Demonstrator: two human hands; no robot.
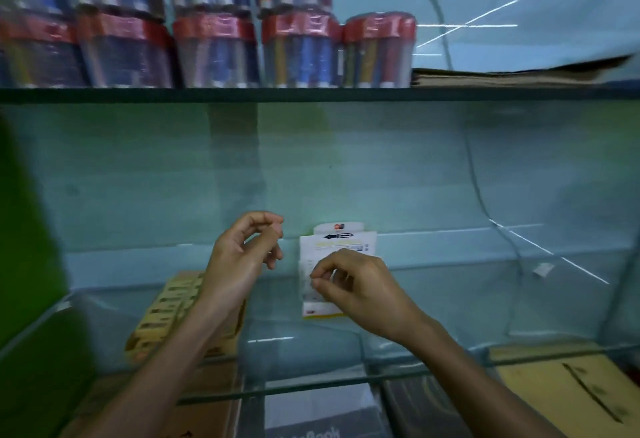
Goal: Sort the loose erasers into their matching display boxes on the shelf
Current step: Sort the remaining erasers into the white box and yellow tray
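Note:
A white display box (337,250) with a pen-nib picture and a yellow base stands upright on the glass shelf (450,299), near the middle. My right hand (349,285) is at the box's front, fingers pinched together; whether a small eraser is between them I cannot make out. My left hand (242,250) hovers left of the box, fingers curled, thumb and forefinger nearly touching, with nothing visible in it. A yellow patterned display box (166,313) lies flat on the shelf under my left forearm.
The upper glass shelf (311,94) carries several clear tubs of coloured pens with red lids (214,53) and a flat stack of brown paper (512,75). Below the lower shelf lie notebooks (311,417) and a tan envelope (571,392). A green panel (27,229) stands at left.

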